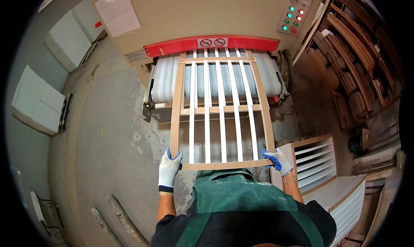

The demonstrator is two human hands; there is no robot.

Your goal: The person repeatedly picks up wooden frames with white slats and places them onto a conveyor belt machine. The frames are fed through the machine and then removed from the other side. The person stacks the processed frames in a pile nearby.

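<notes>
A slatted frame panel [222, 165], with brown edges and several white slats, stretches from my body to the machine ahead. Its far end rests on the machine's pale ribbed conveyor belt [166, 81], partly under a red guard bar [172, 47]. My left hand [170, 166], in a white glove with blue fingers, is closed around the near left corner. At the near right corner, my right hand [278, 160] grips the frame in a matching glove. Both thumbs show along the corners; the other fingers are partly hidden.
The beige machine [207, 14] carries a control panel [294, 15] with lit buttons. Similar slatted panels [317, 163] stand close by my right arm. Stacked brown boards [345, 66] fill the far right. White stacks [39, 99] line the left wall; metal rails [125, 219] lie on the floor.
</notes>
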